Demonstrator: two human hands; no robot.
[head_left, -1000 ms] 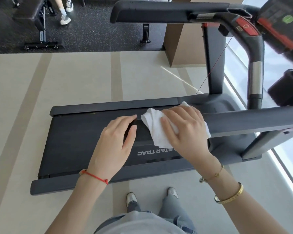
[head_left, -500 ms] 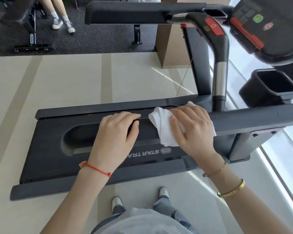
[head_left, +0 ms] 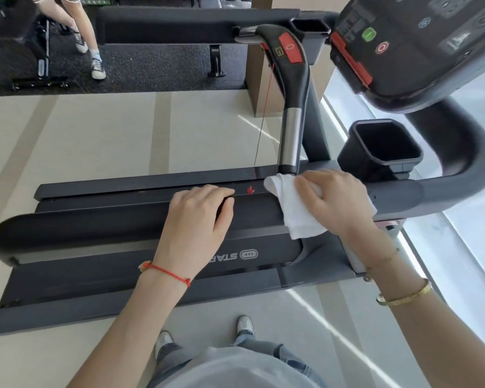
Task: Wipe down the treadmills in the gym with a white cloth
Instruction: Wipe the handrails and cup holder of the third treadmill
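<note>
A dark grey treadmill (head_left: 101, 281) lies crosswise in front of me. Its near handrail (head_left: 95, 225) runs left to right at waist height. My right hand (head_left: 339, 203) presses a folded white cloth (head_left: 291, 208) onto the right part of that rail, close to where it bends up toward the console. My left hand (head_left: 199, 219) rests flat on the rail a little left of the cloth, fingers curled over its far edge, holding nothing loose. A red safety clip (head_left: 250, 189) on a thin cord hangs just beyond the rail between my hands.
The console (head_left: 420, 43) looms at the upper right above a black cup holder (head_left: 381, 149). A curved handle (head_left: 291, 79) with a red button rises behind the cloth. Another person's legs (head_left: 87, 37) stand by a bench at the far left. My feet (head_left: 205, 331) are below.
My right hand has slid the cloth rightward along the rail toward the bend. The view has swung right, bringing the console and cup holder in. My left hand stays on the rail.
</note>
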